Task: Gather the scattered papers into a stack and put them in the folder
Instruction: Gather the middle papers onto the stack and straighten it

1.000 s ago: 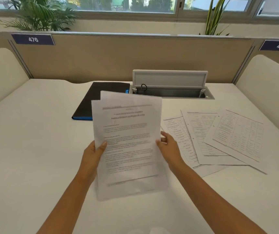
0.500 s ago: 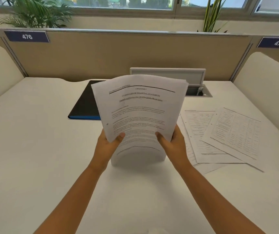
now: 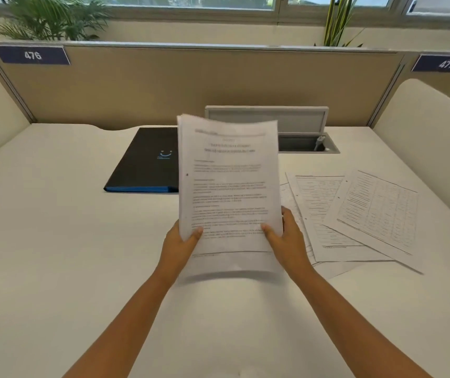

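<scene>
Gripping a stack of papers (image 3: pixel 229 192) by its lower side edges, the left hand (image 3: pixel 179 245) and right hand (image 3: pixel 286 242) hold it upright above the table (image 3: pixel 55 241). Loose sheets (image 3: pixel 354 216) lie fanned toward the right edge. Farther back, the black folder (image 3: pixel 143 162) lies closed near the table's far edge.

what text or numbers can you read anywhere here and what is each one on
"476": blue plate on the partition, far left.
"477": blue plate on the partition, far right.
Black folder: smile logo, small print below too small to read.
Held papers: print blurred, unreadable.
Sheets on the desk: tables, too small to read.
</scene>
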### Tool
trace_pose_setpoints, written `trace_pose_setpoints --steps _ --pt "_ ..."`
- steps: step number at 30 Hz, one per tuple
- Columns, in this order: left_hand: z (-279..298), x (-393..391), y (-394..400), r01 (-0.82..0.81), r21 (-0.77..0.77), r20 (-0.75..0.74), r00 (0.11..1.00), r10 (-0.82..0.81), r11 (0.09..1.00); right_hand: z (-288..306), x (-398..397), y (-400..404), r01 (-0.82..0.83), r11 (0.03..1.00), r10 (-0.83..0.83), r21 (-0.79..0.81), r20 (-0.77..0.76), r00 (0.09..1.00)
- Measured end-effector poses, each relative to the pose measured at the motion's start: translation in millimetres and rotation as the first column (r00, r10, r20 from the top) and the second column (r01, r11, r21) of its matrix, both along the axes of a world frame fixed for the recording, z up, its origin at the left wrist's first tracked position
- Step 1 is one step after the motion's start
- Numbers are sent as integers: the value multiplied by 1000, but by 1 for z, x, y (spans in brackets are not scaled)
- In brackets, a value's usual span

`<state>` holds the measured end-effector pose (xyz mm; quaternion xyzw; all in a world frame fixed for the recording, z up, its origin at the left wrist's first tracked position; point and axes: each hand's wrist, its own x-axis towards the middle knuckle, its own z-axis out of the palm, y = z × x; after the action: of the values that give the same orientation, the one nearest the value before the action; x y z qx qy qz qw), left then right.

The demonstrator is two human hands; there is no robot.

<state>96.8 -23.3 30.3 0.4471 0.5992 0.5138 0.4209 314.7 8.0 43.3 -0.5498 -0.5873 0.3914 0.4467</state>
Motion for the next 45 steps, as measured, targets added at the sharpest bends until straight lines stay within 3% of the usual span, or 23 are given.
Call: trace_pose_setpoints --steps 7,15,24,28,30,33,36,39,45 --pt "-24 12 -3 -133 -221 -352 935 48 966 -28 -6 -8 -86 976 159 -202 381 911" --pt "-24 9 -8 -118 -203 -410 912 25 972 -30 -5 -2 8 965 109 -262 430 896" --pt "-22 -3 -18 -165 -232 -431 901 51 959 -31 1 1 8 957 149 -289 518 842" --pt "-12 -17 -17 -295 -244 -540 833 123 924 -24 2 -3 89 986 -8 -143 488 873" --pt "-5 -18 -18 -292 -178 -506 846 167 940 -15 -1 -5 77 996 -53 -42 410 911" --pt "3 -9 -18 -168 -140 -416 904 96 976 -3 -9 -10 12 999 -25 38 357 934" --pt "9 4 -21 -62 -142 -324 946 13 988 5 -17 -14 -29 998 11 61 284 959" --pt "17 15 -28 -55 -123 -226 974 26 991 6 -20 -15 -50 997 33 65 244 969" --pt "46 46 -35 30 6 -66 997 -30 1000 6 -24 -22 -152 973 115 176 204 972"
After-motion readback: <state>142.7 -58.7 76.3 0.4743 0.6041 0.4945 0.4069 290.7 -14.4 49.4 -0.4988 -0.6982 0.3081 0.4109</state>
